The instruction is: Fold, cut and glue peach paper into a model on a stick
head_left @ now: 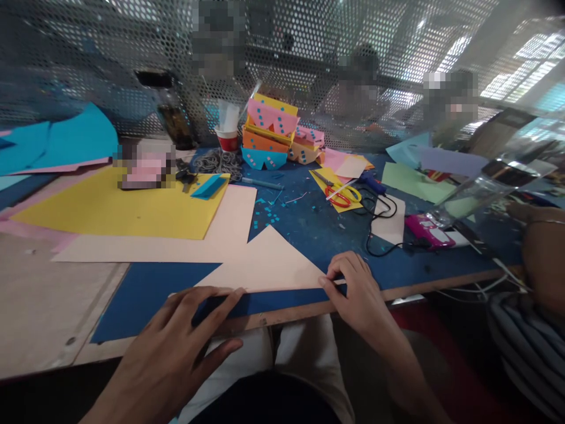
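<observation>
A peach sheet of paper (269, 265), shaped as a triangle with its tip pointing away from me, lies near the table's front edge. My left hand (172, 335) rests its spread fingertips on the long near edge of this paper. At the right corner, my right hand (357, 288) pinches the paper between thumb and bent fingers. Just behind lie a larger peach sheet (238, 221) and, on top of it, a yellow sheet (132, 206). Small blue paper bits (267, 215) are scattered beyond the triangle's tip.
Paper-craft pieces (267, 135) stand at the back beside a red-white cup (227, 138). Scissors (339, 191), a corded blue tool (373, 182) and a pink device (428, 229) lie right. A bottle (477, 182) stands there. Another person's arm (542, 247) is at far right.
</observation>
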A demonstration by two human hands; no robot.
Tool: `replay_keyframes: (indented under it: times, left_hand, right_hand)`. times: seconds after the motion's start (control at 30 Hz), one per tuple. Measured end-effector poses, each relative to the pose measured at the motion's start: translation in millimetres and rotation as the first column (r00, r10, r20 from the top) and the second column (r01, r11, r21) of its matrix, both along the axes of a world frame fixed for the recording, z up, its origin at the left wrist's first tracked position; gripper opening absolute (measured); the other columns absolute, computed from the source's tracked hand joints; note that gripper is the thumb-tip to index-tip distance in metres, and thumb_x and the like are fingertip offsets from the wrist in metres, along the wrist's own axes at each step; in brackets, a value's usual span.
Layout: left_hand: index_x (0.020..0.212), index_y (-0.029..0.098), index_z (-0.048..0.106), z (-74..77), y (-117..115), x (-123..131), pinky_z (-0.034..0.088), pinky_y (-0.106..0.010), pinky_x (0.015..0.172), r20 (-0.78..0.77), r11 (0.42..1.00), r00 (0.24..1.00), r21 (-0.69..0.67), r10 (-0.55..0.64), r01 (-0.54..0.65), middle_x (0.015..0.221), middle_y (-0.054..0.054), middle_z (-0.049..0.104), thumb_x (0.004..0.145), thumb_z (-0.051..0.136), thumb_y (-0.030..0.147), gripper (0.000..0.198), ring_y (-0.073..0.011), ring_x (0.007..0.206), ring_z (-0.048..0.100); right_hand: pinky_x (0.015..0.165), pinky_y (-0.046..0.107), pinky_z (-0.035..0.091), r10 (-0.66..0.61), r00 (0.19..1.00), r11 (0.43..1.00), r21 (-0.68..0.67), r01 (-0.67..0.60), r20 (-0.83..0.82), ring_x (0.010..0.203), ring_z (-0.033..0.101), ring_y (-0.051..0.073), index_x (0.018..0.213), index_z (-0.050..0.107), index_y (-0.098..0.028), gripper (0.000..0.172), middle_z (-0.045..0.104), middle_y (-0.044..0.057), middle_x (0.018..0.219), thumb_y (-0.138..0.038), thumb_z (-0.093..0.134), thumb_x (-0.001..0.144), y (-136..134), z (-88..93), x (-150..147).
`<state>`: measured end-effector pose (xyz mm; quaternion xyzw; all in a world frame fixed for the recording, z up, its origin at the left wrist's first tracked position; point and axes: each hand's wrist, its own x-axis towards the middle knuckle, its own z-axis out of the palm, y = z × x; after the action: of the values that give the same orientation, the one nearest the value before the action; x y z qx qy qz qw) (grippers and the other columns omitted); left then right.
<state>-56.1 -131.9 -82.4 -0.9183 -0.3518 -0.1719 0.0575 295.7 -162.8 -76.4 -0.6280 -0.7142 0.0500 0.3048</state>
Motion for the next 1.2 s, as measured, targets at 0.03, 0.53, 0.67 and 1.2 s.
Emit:
replay_keyframes:
  times: [0.03, 0.53, 0.67, 1.2]
  left_hand:
    - [0.159, 0.031, 0.051, 1.0, 0, 1, 0.060, -0.056, 0.092, 0.002, 1.000, 1.000, 0.007, 0.008, -0.008, 0.133, -0.013, 0.070, 0.107, 0.051, 0.061, 0.060, -0.0357, 0.114, 0.066]
    - [0.164, 0.030, 0.043, -5.3, -9, 16, 0.051, -0.057, 0.093, -0.064, 0.999, 0.997, 0.034, 0.035, -0.033, 0.136, -0.016, 0.069, 0.110, 0.048, 0.046, 0.057, -0.0393, 0.117, 0.064]
    - [0.163, 0.027, 0.044, 3.1, -8, 21, 0.050, -0.053, 0.089, -0.088, 0.995, 0.996, 0.093, 0.031, -0.023, 0.130, -0.017, 0.068, 0.110, 0.046, 0.046, 0.056, -0.0390, 0.112, 0.063]
    - [0.166, 0.023, 0.040, -0.7, -10, 40, 0.047, -0.049, 0.100, -0.075, 0.992, 0.997, 0.125, -0.013, 0.022, 0.128, -0.015, 0.068, 0.106, 0.057, 0.034, 0.063, -0.0347, 0.118, 0.061]
  right_hand:
    - [0.092, 0.045, 0.044, 0.003, 1.000, 1.000, 0.002, -0.003, 0.002, 0.100, 0.060, 0.027, 0.093, 0.051, -0.025, 0.015, 0.064, 0.005, 0.101, -0.019, 0.063, 0.101, 0, 0.0, 0]
    - [0.091, 0.045, 0.045, 0.001, 1.000, 1.000, -0.003, -0.001, 0.002, 0.100, 0.061, 0.027, 0.092, 0.051, -0.026, 0.016, 0.064, 0.005, 0.100, -0.019, 0.061, 0.102, 0, 1.4, -1]
    - [0.091, 0.045, 0.045, -0.008, 1.000, 1.000, 0.009, 0.008, 0.002, 0.100, 0.061, 0.027, 0.092, 0.051, -0.026, 0.016, 0.064, 0.005, 0.100, -0.018, 0.061, 0.101, 0, 1.5, -2]
    - [0.093, 0.044, 0.046, -0.020, 0.999, 1.000, 0.014, 0.020, -0.027, 0.103, 0.061, 0.027, 0.099, 0.051, -0.025, 0.012, 0.064, 0.006, 0.104, -0.016, 0.058, 0.100, -2, 0.2, -1]
